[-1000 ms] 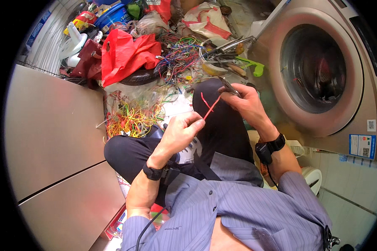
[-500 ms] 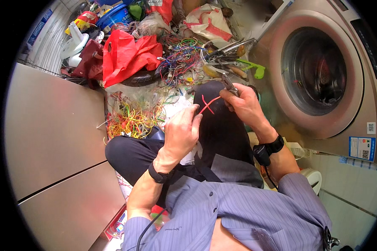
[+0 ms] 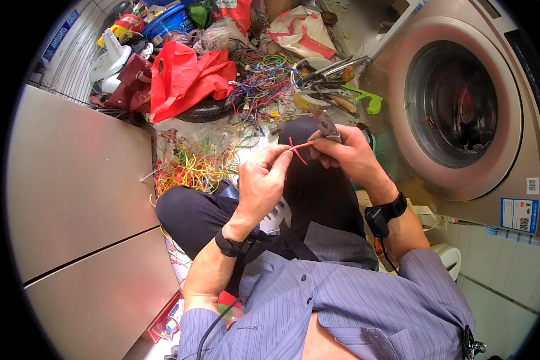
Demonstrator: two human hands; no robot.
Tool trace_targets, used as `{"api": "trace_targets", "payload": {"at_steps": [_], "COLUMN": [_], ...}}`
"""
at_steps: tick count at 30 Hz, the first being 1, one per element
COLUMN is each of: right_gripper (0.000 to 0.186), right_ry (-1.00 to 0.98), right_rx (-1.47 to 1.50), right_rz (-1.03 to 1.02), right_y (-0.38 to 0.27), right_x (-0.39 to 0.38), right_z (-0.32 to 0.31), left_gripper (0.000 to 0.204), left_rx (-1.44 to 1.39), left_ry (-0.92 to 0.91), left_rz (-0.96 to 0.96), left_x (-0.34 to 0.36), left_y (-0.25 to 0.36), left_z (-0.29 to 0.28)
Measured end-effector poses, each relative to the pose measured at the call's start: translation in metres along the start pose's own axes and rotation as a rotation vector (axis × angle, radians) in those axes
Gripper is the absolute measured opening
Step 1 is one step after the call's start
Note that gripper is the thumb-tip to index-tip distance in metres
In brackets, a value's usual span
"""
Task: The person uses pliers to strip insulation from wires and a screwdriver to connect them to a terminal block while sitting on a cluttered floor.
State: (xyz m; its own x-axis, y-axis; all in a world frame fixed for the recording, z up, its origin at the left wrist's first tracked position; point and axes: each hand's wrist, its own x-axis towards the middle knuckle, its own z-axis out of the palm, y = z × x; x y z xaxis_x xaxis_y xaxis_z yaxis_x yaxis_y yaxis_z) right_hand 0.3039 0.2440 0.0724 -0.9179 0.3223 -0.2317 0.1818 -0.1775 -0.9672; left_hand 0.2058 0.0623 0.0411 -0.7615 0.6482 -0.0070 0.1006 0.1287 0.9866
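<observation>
Over my bent knee, my left hand [image 3: 263, 177] pinches a short red wire [image 3: 303, 144] between thumb and fingertips. Another thin red strand crosses it just beside those fingertips. My right hand [image 3: 349, 153] is closed around a pair of pliers [image 3: 326, 125], their metal jaws pointing up and away from me. The wire's other end meets my right thumb, close to the pliers; whether thumb or tool grips it is hidden.
Beyond my knees lie a yellow-and-red wire heap [image 3: 192, 172], a tangle of coloured wires [image 3: 264, 87] and a red bag [image 3: 189, 78]. A lime-green tool [image 3: 369, 99] sits far right. A washing machine [image 3: 396, 114] stands right, a metallic cabinet [image 3: 84, 180] left.
My left hand has slid up along the red wire to where the strands cross. The pliers have turned in my right hand, and the exposed stretch of wire is shorter. The view has shifted slightly.
</observation>
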Motion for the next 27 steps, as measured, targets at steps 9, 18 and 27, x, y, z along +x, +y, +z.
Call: {"api": "trace_targets", "payload": {"at_steps": [9, 18, 27], "right_gripper": [0.013, 0.011, 0.005], "right_ry": [-0.041, 0.075, 0.105], "right_rx": [0.045, 0.164, 0.177], "right_rz": [-0.007, -0.031, -0.098], "right_y": [0.009, 0.007, 0.012], "right_x": [0.002, 0.004, 0.007], "right_z": [-0.009, 0.011, 0.011], "left_gripper": [0.019, 0.018, 0.014], "left_rx": [-0.240, -0.426, -0.132], "left_ry": [-0.186, -0.196, -0.025], "left_rz": [-0.213, -0.272, -0.067], "left_x": [0.006, 0.011, 0.006], "left_y": [0.008, 0.021, 0.018], "left_z": [-0.008, -0.005, 0.012]}}
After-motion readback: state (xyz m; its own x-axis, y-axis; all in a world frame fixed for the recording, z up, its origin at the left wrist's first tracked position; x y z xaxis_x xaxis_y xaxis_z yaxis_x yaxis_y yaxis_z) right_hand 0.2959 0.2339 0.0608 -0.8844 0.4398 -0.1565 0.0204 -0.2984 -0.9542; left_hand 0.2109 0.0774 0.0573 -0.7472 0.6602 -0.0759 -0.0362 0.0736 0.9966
